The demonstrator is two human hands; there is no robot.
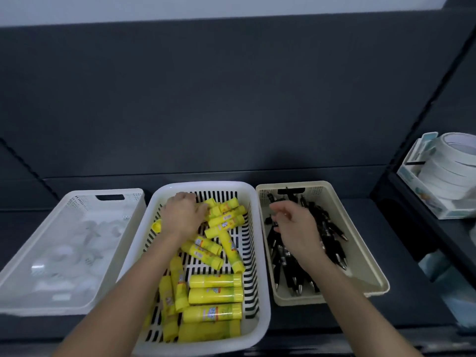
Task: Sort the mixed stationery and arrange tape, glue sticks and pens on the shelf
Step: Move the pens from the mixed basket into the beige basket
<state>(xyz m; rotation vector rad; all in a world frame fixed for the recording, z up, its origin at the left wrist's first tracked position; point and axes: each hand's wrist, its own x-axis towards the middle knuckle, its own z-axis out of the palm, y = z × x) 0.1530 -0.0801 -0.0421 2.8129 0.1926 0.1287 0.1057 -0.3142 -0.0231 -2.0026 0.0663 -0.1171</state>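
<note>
Because I drive this from afar, I take the slotted basket [206,185] as my marker and read from its left. Touching its left side is a white tray [77,195] of tape rolls [64,253], too washed out for me to count. They should be light, rigid rings, best taken across the rim.

Inside the basket lie the glue sticks [215,295]. Some are lined up neatly at its near end and others are jumbled at its far end. I judge them light, stiff and smooth, apt to roll, so I would take one round the barrel rather than the cap. My left hand [181,215] sits knuckles-up on the far jumble, its fingers [180,198] curled down among the sticks. I cannot tell whether they grip one or only touch.

Just right of the basket a beige tray [360,253] holds black pens [332,243], slim, hard and slippery, best pinched mid-barrel. My right hand [296,225] hovers over them, fingers [277,210] loosely curled and apart, holding nothing that I can see.

Well to the basket's right stands a boxed stack of tape [448,173].
</note>
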